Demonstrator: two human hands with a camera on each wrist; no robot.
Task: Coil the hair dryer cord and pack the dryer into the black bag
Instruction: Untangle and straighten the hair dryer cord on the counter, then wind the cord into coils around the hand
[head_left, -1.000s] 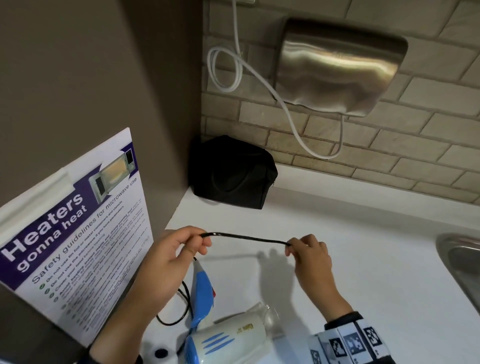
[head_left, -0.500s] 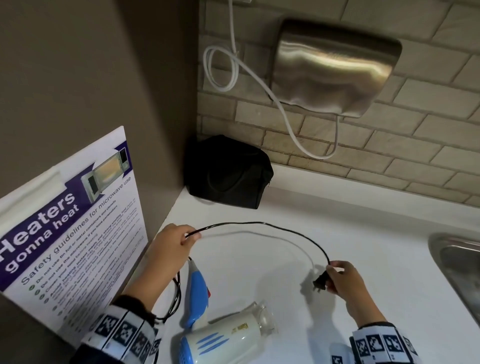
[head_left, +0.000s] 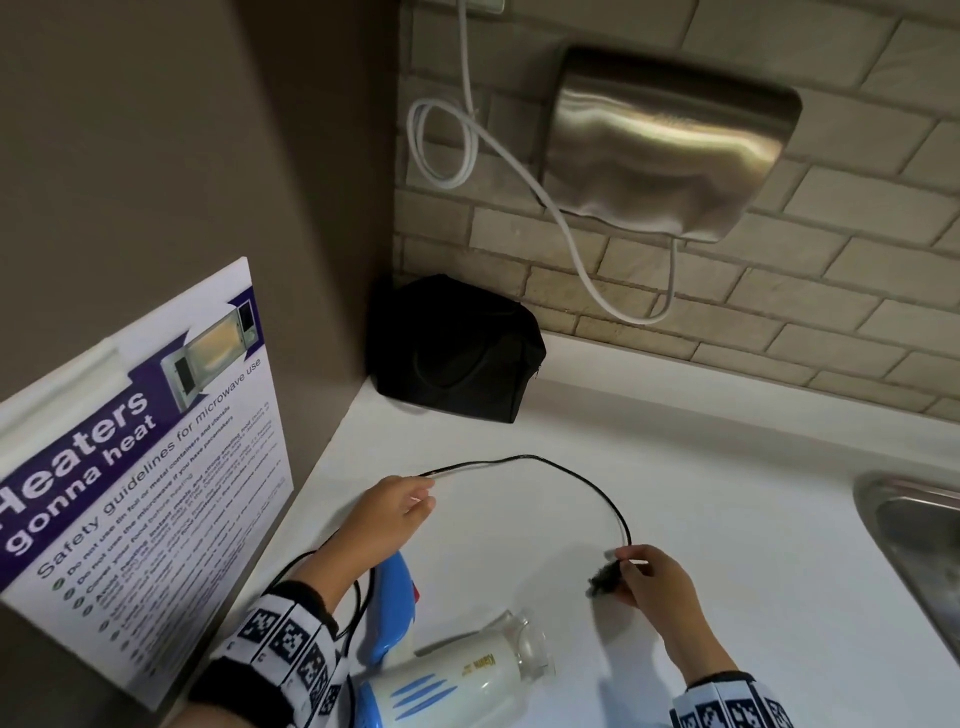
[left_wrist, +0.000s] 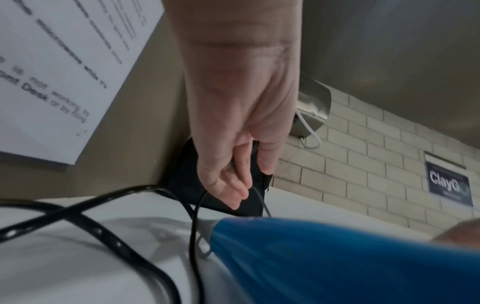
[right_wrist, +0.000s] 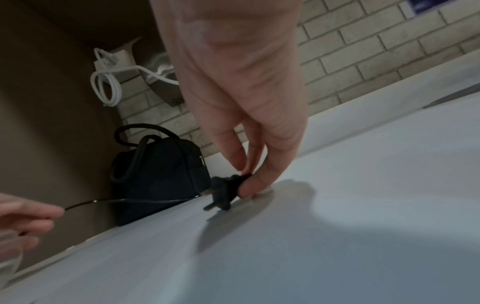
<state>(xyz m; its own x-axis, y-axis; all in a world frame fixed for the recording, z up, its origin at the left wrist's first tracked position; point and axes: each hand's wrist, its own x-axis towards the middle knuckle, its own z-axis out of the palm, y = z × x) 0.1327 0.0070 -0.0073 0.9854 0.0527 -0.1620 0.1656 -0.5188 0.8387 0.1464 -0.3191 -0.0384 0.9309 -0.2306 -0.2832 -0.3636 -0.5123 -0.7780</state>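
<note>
We pinch the plug (right_wrist: 225, 190) between the thumb and fingertips of our right hand (head_left: 657, 582), holding it just above the white counter (head_left: 727, 519), low enough that its pins nearly graze the surface. Taking the very end of the cord (head_left: 571, 470) gives us control of the free tail, so a loop can be laid without the plug swinging.

Our left hand (head_left: 395, 512) pinches the cord further along, fingers closed on the thin black line, which in the left wrist view runs out from between the fingertips. Between the two hands the cord arcs in an open curve over the counter, slack rather than taut; we judge this to be the span for the first loop, to be brought together in the left hand.

Behind the left wrist the rest of the cord lies in loose bends beside the blue handle of the hair dryer (head_left: 457, 680), which rests on its side near the counter's front edge, left there so both hands are free for coiling.

The black bag (head_left: 457, 353) stands in the corner against the brick wall, well apart from the dryer. We cannot tell whether its zip is open. Packing has not begun.
</note>
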